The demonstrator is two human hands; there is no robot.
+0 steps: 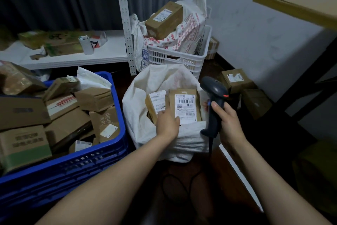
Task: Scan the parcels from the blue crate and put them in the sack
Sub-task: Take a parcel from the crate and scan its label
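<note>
The single wide-angle view sits at the person's head and faces forward and steeply down. It is close above the sack at centre. The blue crate is cut off at the near left, a white shelf lies far left and the wall far right.

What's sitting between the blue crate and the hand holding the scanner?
The white sack, open, holding labelled parcels that the left hand touches, as the head view shows.
</note>
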